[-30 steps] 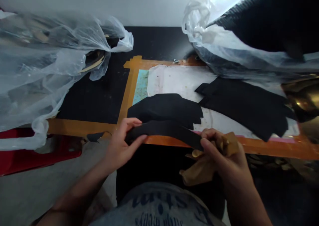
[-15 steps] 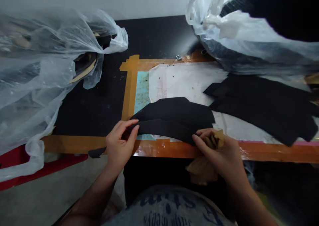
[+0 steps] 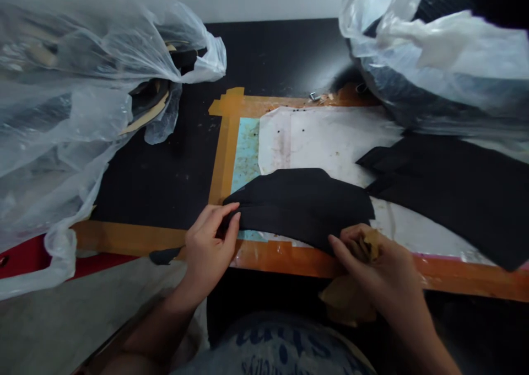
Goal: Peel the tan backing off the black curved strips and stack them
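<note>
A curved black piece of thin sheet material [image 3: 297, 201] lies at the front edge of the table, with a faint lengthwise line showing near its left end. My left hand [image 3: 212, 248] pinches that left end between thumb and fingers. At the lower right edge, my right hand [image 3: 380, 264] grips the same piece with thumb and index finger. Crumpled brown paper [image 3: 370, 245] is tucked in the right palm, and more brown paper [image 3: 349, 300] hangs below that hand. More black pieces [image 3: 450, 187], apparently overlapping, rest to the right.
White paper [image 3: 330, 138] covers the work area, bordered by brown tape [image 3: 225, 154]. Clear plastic bags with dark contents stand left [image 3: 82, 105] and right [image 3: 446, 71]. A small metal clip [image 3: 314, 96] lies at the back. A black scrap [image 3: 164, 255] overhangs the front edge.
The head view has shifted, so the table appears farther right. The front strip of the black piece now lies flush with the rest, its dividing line mostly gone. Both hands keep their grip.
</note>
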The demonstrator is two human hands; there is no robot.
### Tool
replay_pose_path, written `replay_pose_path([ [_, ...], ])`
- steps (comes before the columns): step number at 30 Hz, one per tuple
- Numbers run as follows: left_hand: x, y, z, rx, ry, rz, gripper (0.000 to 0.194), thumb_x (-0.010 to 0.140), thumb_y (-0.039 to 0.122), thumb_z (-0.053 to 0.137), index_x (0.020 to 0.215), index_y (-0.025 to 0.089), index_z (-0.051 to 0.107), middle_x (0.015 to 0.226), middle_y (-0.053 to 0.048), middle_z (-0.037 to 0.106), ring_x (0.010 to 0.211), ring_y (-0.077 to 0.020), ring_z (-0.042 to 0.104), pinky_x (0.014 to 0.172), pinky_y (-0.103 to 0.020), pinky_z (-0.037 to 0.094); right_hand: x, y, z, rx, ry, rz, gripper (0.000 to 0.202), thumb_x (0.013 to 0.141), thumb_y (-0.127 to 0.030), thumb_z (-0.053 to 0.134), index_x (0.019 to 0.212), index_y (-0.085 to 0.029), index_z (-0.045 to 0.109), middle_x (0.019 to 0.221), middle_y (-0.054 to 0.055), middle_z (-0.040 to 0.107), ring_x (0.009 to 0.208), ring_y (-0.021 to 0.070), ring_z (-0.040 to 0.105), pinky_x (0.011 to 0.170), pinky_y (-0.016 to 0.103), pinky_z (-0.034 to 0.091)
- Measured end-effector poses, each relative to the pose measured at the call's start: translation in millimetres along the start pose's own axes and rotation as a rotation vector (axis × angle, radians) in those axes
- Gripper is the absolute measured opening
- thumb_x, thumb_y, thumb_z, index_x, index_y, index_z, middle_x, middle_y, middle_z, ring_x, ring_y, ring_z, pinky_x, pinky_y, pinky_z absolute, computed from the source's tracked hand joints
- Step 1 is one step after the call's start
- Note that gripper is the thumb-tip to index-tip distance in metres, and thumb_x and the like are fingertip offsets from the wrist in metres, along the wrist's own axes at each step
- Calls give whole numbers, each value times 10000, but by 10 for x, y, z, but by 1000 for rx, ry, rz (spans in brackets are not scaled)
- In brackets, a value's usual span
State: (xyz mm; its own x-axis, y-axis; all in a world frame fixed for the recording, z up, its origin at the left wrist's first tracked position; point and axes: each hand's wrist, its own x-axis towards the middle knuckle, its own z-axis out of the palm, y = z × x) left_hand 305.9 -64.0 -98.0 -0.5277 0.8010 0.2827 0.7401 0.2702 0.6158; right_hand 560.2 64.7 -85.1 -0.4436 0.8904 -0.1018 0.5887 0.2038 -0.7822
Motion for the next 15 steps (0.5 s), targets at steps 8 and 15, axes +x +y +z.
replay_pose_path([
  [8,15,-110,-86,224,57,-55,260,912,325,740,1098,172,640,868,-13,543,787,-173,564,750,-309,494,71,3,-60,-431,-1,-106,528,945,-655,559,638,-240,449,582,4,533,472,150,434,514,305,279],
  [15,-22,-162,-176,193,38,128,292,1017,227,547,1289,187,647,1165,-115,604,1082,-230,602,969,-384,499,28,85,-161,-317,-36,-120,392,922,-624,630,928,-233,659,805,35,677,675,209,634,618,317,432],
])
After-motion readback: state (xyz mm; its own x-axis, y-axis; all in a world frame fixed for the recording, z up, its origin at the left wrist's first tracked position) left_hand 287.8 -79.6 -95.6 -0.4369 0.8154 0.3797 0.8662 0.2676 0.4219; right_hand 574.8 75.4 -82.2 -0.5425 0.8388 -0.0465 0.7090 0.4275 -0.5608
